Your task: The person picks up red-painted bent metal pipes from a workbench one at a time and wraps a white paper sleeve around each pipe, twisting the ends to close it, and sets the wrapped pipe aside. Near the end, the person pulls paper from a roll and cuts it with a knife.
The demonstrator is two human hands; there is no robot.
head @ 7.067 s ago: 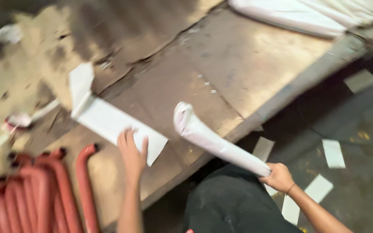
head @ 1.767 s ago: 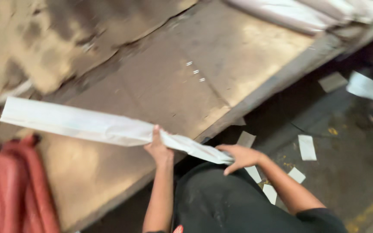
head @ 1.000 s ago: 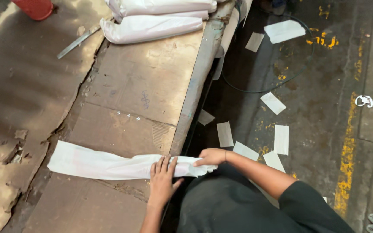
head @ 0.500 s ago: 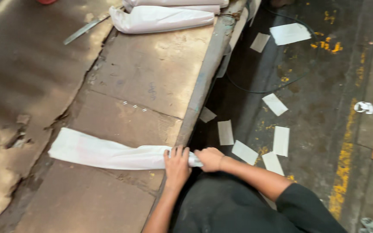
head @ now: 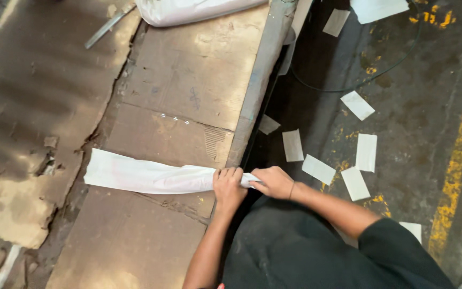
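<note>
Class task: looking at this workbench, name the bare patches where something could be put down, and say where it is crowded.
Free: the cardboard-covered table between the white sacks and the white sleeve, and the stretch nearer than the sleeve. Crowded: the table edge, where left hand and right hand grip the sleeve's end.

Workshop, cardboard-covered workbench (head: 188,80), stained concrete floor (head: 402,69), paper scraps (head: 366,152)

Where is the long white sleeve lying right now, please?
In the head view the white sleeve lies flat across the cardboard-covered bench, lower middle, its right end gripped at the bench edge by the left hand and right hand.
</note>
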